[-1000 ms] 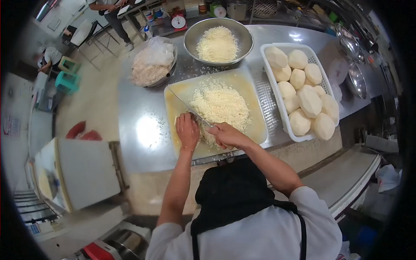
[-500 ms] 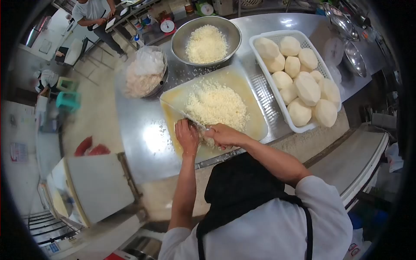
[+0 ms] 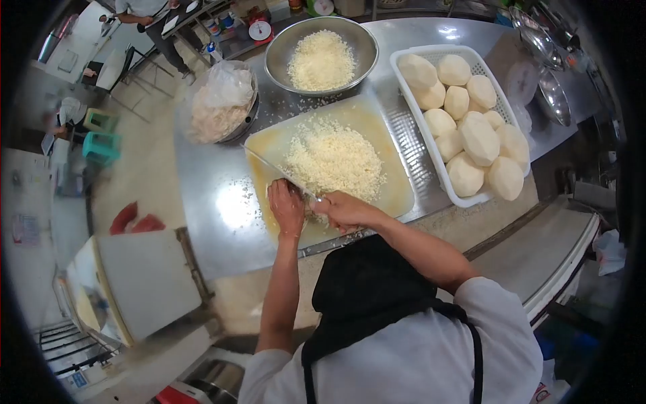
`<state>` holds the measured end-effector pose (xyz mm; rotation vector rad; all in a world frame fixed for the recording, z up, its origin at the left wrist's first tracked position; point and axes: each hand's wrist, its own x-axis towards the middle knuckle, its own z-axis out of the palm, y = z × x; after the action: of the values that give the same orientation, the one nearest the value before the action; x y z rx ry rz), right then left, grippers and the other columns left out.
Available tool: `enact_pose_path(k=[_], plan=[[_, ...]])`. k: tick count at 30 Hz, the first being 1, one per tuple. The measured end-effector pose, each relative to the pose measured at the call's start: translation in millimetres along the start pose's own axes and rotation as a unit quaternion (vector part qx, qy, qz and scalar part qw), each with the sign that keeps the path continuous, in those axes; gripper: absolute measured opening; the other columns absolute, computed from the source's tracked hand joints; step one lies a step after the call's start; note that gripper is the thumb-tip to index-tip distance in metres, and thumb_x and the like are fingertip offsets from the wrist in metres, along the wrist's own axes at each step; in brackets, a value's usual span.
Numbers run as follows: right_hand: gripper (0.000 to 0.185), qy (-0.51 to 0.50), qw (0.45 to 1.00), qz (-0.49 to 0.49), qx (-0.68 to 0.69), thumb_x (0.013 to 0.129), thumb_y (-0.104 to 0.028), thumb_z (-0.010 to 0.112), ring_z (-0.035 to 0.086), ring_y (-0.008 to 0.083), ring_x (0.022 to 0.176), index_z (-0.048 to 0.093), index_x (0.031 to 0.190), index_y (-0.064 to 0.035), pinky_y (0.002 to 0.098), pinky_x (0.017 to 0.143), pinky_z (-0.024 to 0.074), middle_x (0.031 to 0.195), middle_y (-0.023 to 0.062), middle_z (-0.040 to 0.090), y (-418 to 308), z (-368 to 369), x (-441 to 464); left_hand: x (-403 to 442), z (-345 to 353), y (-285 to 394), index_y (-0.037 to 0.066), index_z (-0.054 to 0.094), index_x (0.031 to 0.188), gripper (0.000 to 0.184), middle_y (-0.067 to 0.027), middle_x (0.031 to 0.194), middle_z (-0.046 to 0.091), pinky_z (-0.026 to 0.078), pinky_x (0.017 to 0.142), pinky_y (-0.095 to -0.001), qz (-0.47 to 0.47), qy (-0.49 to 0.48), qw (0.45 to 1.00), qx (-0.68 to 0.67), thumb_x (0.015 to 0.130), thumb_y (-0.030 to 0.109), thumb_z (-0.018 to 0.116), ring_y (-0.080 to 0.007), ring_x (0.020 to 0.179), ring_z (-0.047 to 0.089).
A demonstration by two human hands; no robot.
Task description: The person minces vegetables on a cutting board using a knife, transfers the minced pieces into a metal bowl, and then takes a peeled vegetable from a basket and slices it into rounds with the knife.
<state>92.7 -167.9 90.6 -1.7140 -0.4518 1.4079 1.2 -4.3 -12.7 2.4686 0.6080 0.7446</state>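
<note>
My right hand (image 3: 344, 210) is wrapped round the handle of a knife (image 3: 281, 174), whose long blade points up and left over the cutting board (image 3: 397, 182). Beside the blade, on its left, my left hand (image 3: 286, 205) presses down on the board with its fingers bent together; whatever lies under them is hidden. A wide heap of finely chopped pale pieces (image 3: 336, 161) covers the middle of the board, just beyond the knife. More chopped pieces (image 3: 323, 60) fill part of a steel bowl (image 3: 272, 71) behind the board.
A white basket (image 3: 441, 176) of peeled, pale round vegetables (image 3: 479, 138) stands to the right. At the back left, a bowl holds pinkish shreds (image 3: 215, 116) under a plastic bag (image 3: 232, 84). Metal bowls (image 3: 553, 99) lie far right. Another person (image 3: 151, 13) stands at the upper left.
The camera view has shifted a little. Both hands stay close together at the board, and the knife blade remains beside my left hand. The standing person at the upper left has changed arm position.
</note>
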Motion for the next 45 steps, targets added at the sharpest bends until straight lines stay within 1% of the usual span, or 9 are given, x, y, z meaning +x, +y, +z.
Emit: enact_pose_path(k=[3, 6, 14, 24, 27, 32, 35, 39, 45], plan=[[0.052, -0.007, 0.999, -0.032, -0.031, 0.103, -0.044, 0.054, 0.061, 0.0202, 0.049, 0.062, 0.086, 0.0040, 0.0375, 0.045, 0.0456, 0.061, 0.0118, 0.060, -11.2, -6.9, -14.6, -1.0, -1.9, -3.0, -0.003, 0.055, 0.098, 0.017, -0.0235, 0.095, 0.054, 0.041, 0.081, -0.0539, 0.011, 0.008, 1.000, 0.000, 0.082, -0.004, 0.057, -0.0453, 0.092, 0.051], [0.051, -0.011, 1.000, -0.015, -0.002, 0.106, -0.045, 0.052, 0.054, 0.0161, 0.044, 0.057, 0.084, 0.0003, 0.0331, 0.044, 0.0436, 0.057, 0.0048, 0.053, 10.1, 6.9, -2.0, 0.1, -3.4, 2.5, -0.004, 0.054, 0.099, 0.018, -0.0235, 0.096, 0.053, 0.041, 0.081, -0.0539, 0.007, 0.005, 1.000, -0.011, 0.081, -0.005, 0.055, -0.0452, 0.093, 0.051], [0.050, -0.010, 1.000, -0.023, -0.018, 0.105, -0.045, 0.055, 0.053, 0.0154, 0.044, 0.056, 0.083, -0.0008, 0.0340, 0.044, 0.0448, 0.058, 0.0062, 0.054, 8.1, 2.9, -5.8, -7.5, -10.9, 3.2, -0.002, 0.057, 0.109, 0.028, -0.0218, 0.100, 0.055, 0.042, 0.082, -0.0520, 0.002, -0.007, 0.999, 0.044, 0.082, -0.003, 0.056, -0.0431, 0.094, 0.052], [0.048, -0.004, 1.000, -0.023, 0.016, 0.105, -0.043, 0.056, 0.055, 0.0161, 0.048, 0.055, 0.082, -0.0012, 0.0340, 0.045, 0.0461, 0.062, 0.0064, 0.054, 6.8, 13.5, -3.3, -8.6, -3.8, 0.4, 0.000, 0.057, 0.102, 0.018, -0.0196, 0.096, 0.054, 0.042, 0.080, -0.0513, 0.002, 0.009, 0.998, 0.055, 0.084, 0.002, 0.060, -0.0418, 0.092, 0.052], [0.052, -0.004, 1.000, -0.011, 0.008, 0.103, -0.045, 0.054, 0.060, 0.0190, 0.048, 0.060, 0.086, 0.0040, 0.0349, 0.045, 0.0474, 0.063, 0.0105, 0.060, 4.6, 7.2, -7.9, -10.0, -3.7, -6.0, 0.000, 0.056, 0.100, 0.017, -0.0194, 0.094, 0.054, 0.042, 0.080, -0.0513, 0.003, 0.003, 0.999, 0.053, 0.084, 0.002, 0.060, -0.0418, 0.092, 0.052], [0.048, 0.009, 0.999, 0.000, 0.031, 0.105, -0.044, 0.053, 0.055, 0.0166, 0.047, 0.057, 0.089, 0.0007, 0.0336, 0.044, 0.0458, 0.065, 0.0088, 0.058, 6.1, 20.2, -9.7, -11.5, -5.2, -4.4, -0.001, 0.056, 0.100, 0.016, -0.0199, 0.096, 0.055, 0.044, 0.083, -0.0510, -0.006, -0.009, 0.998, 0.061, 0.085, 0.000, 0.060, -0.0423, 0.093, 0.052], [0.048, 0.020, 1.000, -0.017, 0.017, 0.106, -0.045, 0.053, 0.053, 0.0158, 0.047, 0.056, 0.090, -0.0007, 0.0329, 0.043, 0.0439, 0.066, 0.0085, 0.057, -0.7, 17.0, -15.6, -6.0, -17.0, -6.3, -0.003, 0.058, 0.107, 0.020, -0.0202, 0.099, 0.057, 0.045, 0.087, -0.0502, -0.015, 0.003, 0.999, -0.035, 0.087, 0.000, 0.060, -0.0426, 0.096, 0.054], [0.050, 0.015, 1.000, -0.009, 0.024, 0.104, -0.046, 0.055, 0.059, 0.0185, 0.051, 0.059, 0.092, 0.0025, 0.0352, 0.044, 0.0465, 0.065, 0.0088, 0.057, 12.4, 9.5, -5.8, 5.3, -36.1, -25.1, -0.002, 0.063, 0.121, 0.031, -0.0188, 0.102, 0.059, 0.048, 0.086, -0.0483, -0.024, 0.029, 0.996, 0.078, 0.090, -0.001, 0.060, -0.0408, 0.099, 0.057], [0.052, 0.040, 0.999, 0.005, -0.009, 0.104, -0.050, 0.055, 0.056, 0.0170, 0.050, 0.058, 0.097, 0.0014, 0.0347, 0.043, 0.0443, 0.067, 0.0077, 0.057, 0.3, 2.9, -15.4, -9.4, -47.1, -9.1, 0.000, 0.069, 0.117, 0.027, -0.0207, 0.107, 0.062, 0.048, 0.092, -0.0476, -0.004, -0.088, 0.996, -0.023, 0.093, 0.004, 0.057, -0.0407, 0.104, 0.058]])
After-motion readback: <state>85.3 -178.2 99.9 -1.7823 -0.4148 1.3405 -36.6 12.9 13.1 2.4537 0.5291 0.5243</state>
